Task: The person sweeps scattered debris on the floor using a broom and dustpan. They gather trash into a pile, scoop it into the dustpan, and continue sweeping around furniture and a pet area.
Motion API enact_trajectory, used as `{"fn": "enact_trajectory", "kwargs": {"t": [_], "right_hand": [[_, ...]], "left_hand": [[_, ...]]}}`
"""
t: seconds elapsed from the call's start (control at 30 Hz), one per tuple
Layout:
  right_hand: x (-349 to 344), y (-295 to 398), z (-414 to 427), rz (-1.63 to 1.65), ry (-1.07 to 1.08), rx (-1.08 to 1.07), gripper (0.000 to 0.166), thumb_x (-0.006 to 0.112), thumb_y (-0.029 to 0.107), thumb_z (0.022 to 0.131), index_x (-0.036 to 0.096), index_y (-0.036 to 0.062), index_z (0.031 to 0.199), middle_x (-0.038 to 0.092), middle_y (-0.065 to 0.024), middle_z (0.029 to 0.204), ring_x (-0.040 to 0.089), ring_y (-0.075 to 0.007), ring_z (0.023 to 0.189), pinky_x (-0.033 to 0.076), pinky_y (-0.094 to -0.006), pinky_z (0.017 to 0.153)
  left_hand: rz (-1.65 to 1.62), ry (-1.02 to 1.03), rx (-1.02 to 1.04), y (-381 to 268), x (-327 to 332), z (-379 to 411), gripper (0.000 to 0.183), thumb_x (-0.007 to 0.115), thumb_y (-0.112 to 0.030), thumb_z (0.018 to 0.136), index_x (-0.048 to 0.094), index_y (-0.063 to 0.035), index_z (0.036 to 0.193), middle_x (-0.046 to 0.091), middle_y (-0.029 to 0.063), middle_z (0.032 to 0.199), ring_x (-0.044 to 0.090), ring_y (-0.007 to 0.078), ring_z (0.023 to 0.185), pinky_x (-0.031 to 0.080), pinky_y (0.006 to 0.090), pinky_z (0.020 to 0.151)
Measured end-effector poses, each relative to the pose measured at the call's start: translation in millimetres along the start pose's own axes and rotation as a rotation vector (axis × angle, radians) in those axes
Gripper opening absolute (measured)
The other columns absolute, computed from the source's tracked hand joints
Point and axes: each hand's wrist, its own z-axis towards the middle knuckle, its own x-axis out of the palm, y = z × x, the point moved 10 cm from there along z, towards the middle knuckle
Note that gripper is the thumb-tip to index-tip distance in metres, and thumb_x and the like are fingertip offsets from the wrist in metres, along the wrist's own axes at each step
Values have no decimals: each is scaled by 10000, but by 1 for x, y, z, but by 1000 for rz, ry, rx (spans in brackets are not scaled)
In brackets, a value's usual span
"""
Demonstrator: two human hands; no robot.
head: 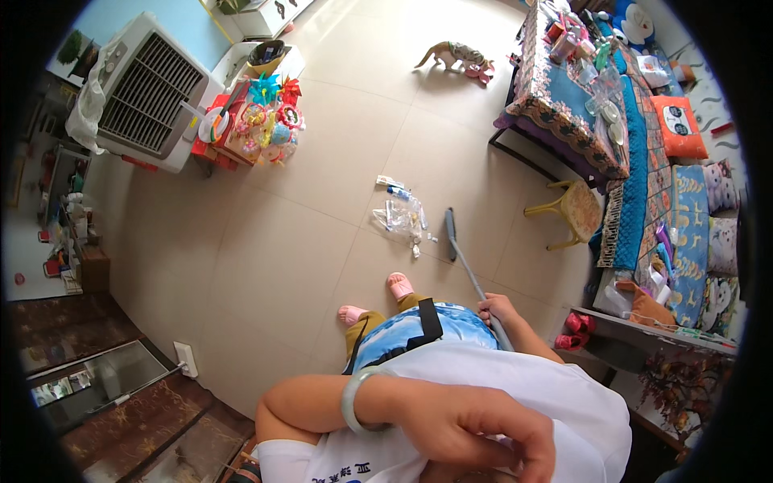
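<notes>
My right hand grips the grey pole of a floor broom, its narrow head resting on the tiles ahead and to the right of my feet. Just left of the broom head lies a small heap of litter: clear plastic wrappers, a blue-and-white packet and crumpled white scraps. My left hand, with a pale green bangle on the wrist, is raised close before my chest. Its fingers curl downward, and their tips are partly hidden, so whether they hold anything is unclear.
To the right stand a yellow-legged stool and a cloth-covered table loaded with items, beside a sofa with cushions. A cat in a flower collar is on the floor ahead. An air cooler and colourful toys stand left.
</notes>
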Motion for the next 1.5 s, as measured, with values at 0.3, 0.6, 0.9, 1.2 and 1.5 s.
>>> {"fn": "enact_trajectory", "kwargs": {"t": [0.3, 0.6, 0.9, 1.2, 1.5], "right_hand": [[52, 69, -17, -349, 4, -244, 84, 495, -25, 711, 439, 28, 743, 422, -38, 500, 426, -112, 345, 335, -273, 261], [183, 96, -38, -505, 97, -375, 110, 510, -13, 689, 430, 25, 754, 439, -45, 506, 453, -130, 347, 340, -287, 271], [410, -24, -56, -728, 361, -319, 147, 521, -1, 699, 393, 68, 677, 418, -54, 498, 434, -134, 361, 316, -281, 277], [582, -180, -129, -701, 677, 32, 73, 498, 6, 720, 462, -6, 782, 427, -53, 530, 418, -105, 383, 306, -233, 276], [719, -230, -116, -1283, 833, -200, 71, 549, 92, 680, 538, 22, 693, 496, -49, 541, 473, -128, 435, 381, -285, 388]], "left_hand": [[650, -1253, 216, -47, -90, -217, 212, 402, 59, 786, 489, 14, 974, 531, 132, 988, 507, 186, 945, 401, 302, 842], [435, -1964, 579, 102, -60, -516, 204, 481, -28, 813, 462, -21, 1016, 544, 96, 949, 539, 160, 850, 438, 285, 788], [717, -2434, 674, 134, 119, -655, 215, 448, -59, 825, 491, -9, 1030, 559, 69, 935, 545, 125, 791, 438, 236, 665], [528, -2746, 996, 214, 280, -783, 241, 450, -101, 841, 492, -25, 1065, 542, 65, 949, 534, 125, 812, 437, 245, 681], [689, -2694, 1241, 129, 360, -892, 268, 525, -156, 823, 489, -41, 1062, 524, 50, 889, 512, 122, 769, 428, 231, 657]]}}
